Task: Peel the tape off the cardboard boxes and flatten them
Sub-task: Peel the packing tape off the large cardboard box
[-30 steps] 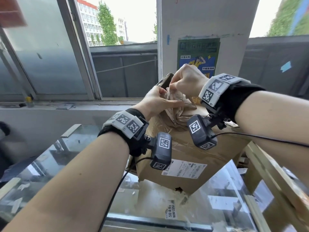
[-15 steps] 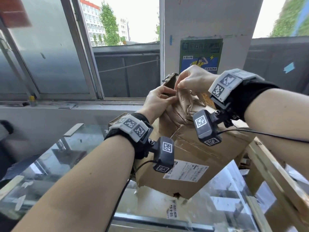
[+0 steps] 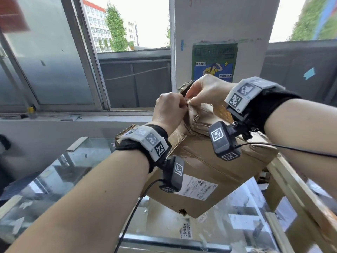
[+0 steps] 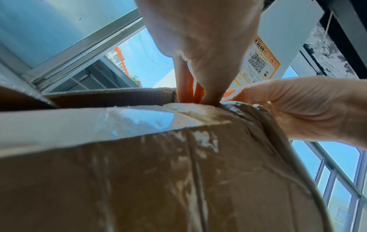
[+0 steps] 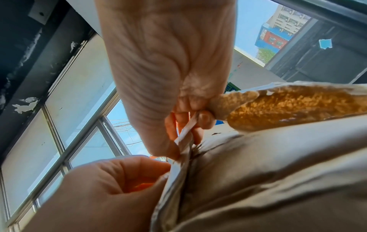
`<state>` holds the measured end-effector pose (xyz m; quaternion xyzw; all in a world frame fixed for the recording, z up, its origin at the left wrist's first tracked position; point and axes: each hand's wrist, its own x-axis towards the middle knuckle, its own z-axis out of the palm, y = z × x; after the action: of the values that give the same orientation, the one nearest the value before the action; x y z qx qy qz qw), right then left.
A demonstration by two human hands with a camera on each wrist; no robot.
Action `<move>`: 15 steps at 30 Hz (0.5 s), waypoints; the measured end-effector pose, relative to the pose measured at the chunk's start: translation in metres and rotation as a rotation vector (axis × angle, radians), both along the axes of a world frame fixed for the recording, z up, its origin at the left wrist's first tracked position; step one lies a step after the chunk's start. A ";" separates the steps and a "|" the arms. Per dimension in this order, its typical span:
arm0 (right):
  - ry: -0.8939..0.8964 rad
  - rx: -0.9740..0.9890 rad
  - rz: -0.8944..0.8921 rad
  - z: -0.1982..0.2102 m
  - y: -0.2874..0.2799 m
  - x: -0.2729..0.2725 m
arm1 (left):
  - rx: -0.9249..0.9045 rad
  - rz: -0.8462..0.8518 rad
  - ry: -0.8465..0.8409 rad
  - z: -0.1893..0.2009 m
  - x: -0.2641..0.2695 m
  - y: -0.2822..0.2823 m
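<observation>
Head view shows us holding a cardboard box (image 3: pixel 209 161) tilted up off the glass tabletop (image 3: pixel 237 225), one corner low over the glass. Our left hand (image 3: pixel 168 110) and right hand (image 3: pixel 207 90) meet at the box's raised top corner, almost touching each other. Right wrist view shows our right fingers (image 5: pixel 204 119) curled tight, pinching a thin strip of tape (image 5: pixel 185 131) that lifts off that crumpled corner. Our left fingers (image 5: pixel 139 166) are curled against the same corner beside the strip, gripping the wrinkled taped covering there. A white shipping label (image 3: pixel 197 189) sits on the box's lower face.
</observation>
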<state>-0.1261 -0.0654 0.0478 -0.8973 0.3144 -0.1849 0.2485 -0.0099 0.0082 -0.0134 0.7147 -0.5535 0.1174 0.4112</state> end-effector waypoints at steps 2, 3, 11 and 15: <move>-0.005 0.004 0.001 0.000 0.000 -0.001 | 0.017 0.014 -0.062 0.002 0.000 0.001; -0.007 0.006 0.005 0.000 0.000 -0.002 | 0.016 0.024 -0.081 0.003 0.000 0.001; 0.073 0.019 0.018 0.003 -0.004 -0.007 | 0.000 0.029 0.021 0.008 0.000 -0.001; 0.101 -0.013 0.030 0.002 -0.004 -0.008 | 0.036 0.000 0.064 0.010 0.001 -0.002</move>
<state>-0.1343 -0.0695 0.0497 -0.9116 0.3121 -0.1377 0.2292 -0.0084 0.0060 -0.0036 0.7254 -0.5422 0.0845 0.4155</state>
